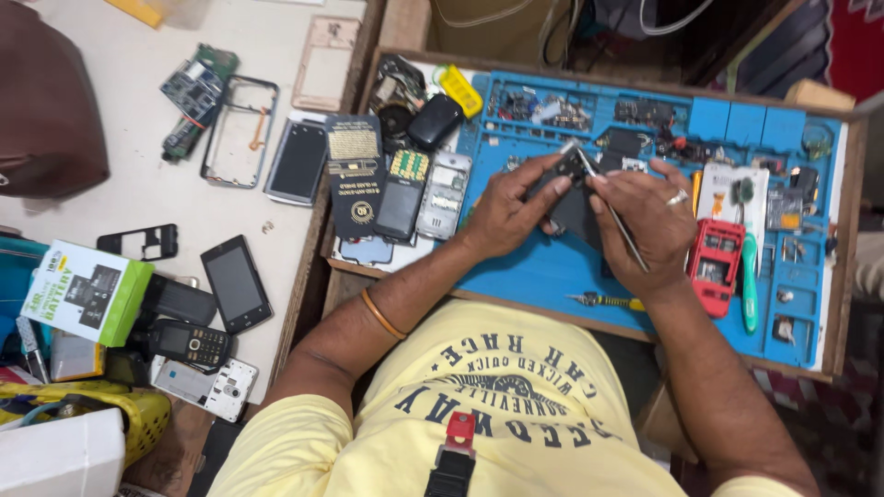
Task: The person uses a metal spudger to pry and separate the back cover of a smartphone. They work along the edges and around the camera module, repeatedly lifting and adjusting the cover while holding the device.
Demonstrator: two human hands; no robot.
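Blue silicone work mat [552, 267] is covered with small parts; a red battery-shaped part [715, 264] and a yellow-handled screwdriver [608, 300] lie near the hands. Several phones [235, 283] are spread over the white table [120, 138] at left. A dark phone [573, 189], partly hidden by fingers, is held above the mat, gripped closed in the left hand [509, 213]. A thin metal tool [615, 219] is pinched in the right hand [649, 230], its tip at the phone's upper edge.

Bright, even light from above, washing out the pale table [138, 138] at upper left. Soft, short shadows under the hands on the blue mat [552, 267]. Sharp at centre, slightly soft and bent toward the edges. Dark, murky along the top right corner.
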